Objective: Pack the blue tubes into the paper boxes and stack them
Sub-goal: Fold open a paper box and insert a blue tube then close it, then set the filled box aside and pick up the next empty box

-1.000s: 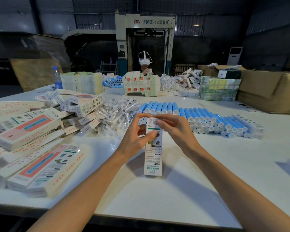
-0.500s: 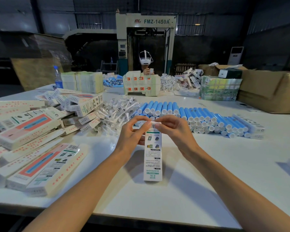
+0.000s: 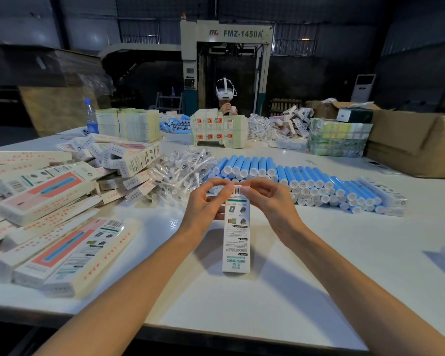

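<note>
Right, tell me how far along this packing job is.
Done: closed boxes lie in a loose heap at left, not neatly stacked. In hand: the left hand and right hand pinch the far end of one paper box, apparently closing its flap. Left: a long row of blue tubes waits behind.

Observed: left hand (image 3: pixel 206 205) and right hand (image 3: pixel 271 205) both bare, fingers (image 3: pixel 261 186) slim and uncovered, left forearm (image 3: pixel 129 286) and right forearm (image 3: pixel 357 289) lean, bare along the whole visible length from wrist to lower edge of view.
</note>
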Demonstrator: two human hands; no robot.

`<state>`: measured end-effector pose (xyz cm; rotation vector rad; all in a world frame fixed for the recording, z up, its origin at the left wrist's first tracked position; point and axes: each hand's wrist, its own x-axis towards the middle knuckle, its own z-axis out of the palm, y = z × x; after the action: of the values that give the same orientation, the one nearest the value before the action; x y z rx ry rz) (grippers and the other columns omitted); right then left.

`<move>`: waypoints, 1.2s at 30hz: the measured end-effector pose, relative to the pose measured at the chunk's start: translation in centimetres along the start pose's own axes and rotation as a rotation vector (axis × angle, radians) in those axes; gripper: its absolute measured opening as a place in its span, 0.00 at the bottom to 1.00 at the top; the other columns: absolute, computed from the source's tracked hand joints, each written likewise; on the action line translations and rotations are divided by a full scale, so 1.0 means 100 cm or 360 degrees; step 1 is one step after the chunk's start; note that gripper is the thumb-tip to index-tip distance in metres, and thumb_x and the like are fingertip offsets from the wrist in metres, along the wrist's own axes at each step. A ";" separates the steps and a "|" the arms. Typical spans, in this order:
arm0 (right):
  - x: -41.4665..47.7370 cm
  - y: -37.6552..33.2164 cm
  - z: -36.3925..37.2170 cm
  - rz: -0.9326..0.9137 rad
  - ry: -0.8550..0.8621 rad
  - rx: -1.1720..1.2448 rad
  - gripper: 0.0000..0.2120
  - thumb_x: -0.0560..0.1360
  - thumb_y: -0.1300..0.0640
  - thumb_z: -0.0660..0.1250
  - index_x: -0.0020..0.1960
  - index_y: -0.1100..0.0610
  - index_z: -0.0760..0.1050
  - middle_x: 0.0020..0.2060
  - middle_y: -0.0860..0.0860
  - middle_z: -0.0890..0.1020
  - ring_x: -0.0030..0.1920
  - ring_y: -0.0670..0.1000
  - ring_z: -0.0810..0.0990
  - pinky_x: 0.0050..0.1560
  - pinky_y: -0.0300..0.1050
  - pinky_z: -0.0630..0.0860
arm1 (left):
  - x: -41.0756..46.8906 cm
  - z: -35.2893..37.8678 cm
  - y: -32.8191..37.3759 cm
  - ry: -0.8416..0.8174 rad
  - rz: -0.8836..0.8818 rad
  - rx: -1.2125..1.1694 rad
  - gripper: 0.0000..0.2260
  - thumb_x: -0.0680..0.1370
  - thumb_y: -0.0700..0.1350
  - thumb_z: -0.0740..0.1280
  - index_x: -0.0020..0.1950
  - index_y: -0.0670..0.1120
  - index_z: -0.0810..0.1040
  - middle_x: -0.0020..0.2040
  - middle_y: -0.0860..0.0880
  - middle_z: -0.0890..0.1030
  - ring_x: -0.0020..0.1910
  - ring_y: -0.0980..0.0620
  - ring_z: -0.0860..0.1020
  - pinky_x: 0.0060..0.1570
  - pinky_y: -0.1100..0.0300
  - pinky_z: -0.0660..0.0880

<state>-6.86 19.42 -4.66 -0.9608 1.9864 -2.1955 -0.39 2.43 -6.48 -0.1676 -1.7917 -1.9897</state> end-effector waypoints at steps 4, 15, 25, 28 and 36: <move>-0.004 -0.001 0.001 0.0286 -0.0296 0.0138 0.18 0.83 0.48 0.68 0.73 0.46 0.75 0.63 0.51 0.84 0.64 0.50 0.82 0.61 0.50 0.79 | 0.005 -0.002 -0.001 0.0049 -0.0010 -0.0177 0.08 0.81 0.51 0.74 0.59 0.53 0.82 0.50 0.42 0.89 0.45 0.43 0.88 0.42 0.56 0.83; -0.049 -0.004 -0.031 0.0506 -0.0391 0.0308 0.19 0.85 0.49 0.65 0.75 0.49 0.74 0.64 0.57 0.82 0.62 0.57 0.82 0.61 0.51 0.79 | 0.002 0.003 -0.006 -0.0177 0.0048 -0.0163 0.05 0.84 0.52 0.67 0.59 0.55 0.77 0.49 0.48 0.87 0.55 0.50 0.86 0.52 0.56 0.84; -0.123 -0.056 -0.168 0.0119 0.0588 -0.1080 0.11 0.79 0.49 0.74 0.59 0.52 0.83 0.52 0.47 0.86 0.46 0.47 0.83 0.44 0.35 0.77 | -0.021 0.016 -0.038 -0.0704 0.0555 0.1449 0.09 0.86 0.47 0.67 0.61 0.63 0.79 0.56 0.65 0.81 0.54 0.63 0.80 0.57 0.55 0.80; -0.153 -0.062 -0.241 0.0195 0.0869 -0.1595 0.11 0.80 0.52 0.73 0.60 0.54 0.82 0.52 0.48 0.83 0.46 0.49 0.81 0.41 0.35 0.71 | -0.021 0.016 -0.046 -0.0945 0.0597 0.1519 0.10 0.87 0.52 0.65 0.64 0.65 0.79 0.63 0.69 0.78 0.63 0.66 0.76 0.62 0.58 0.76; -0.224 -0.072 -0.370 0.0727 0.1198 -0.2653 0.12 0.81 0.52 0.69 0.60 0.59 0.80 0.58 0.57 0.83 0.61 0.61 0.76 0.57 0.54 0.73 | -0.006 0.003 -0.077 -0.1073 0.0717 0.1592 0.20 0.84 0.71 0.50 0.68 0.70 0.76 0.68 0.70 0.76 0.68 0.67 0.73 0.60 0.54 0.77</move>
<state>-2.86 62.97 -7.26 0.6234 3.6505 -0.2117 -3.00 3.26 -13.67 -0.8762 -2.6196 -0.5935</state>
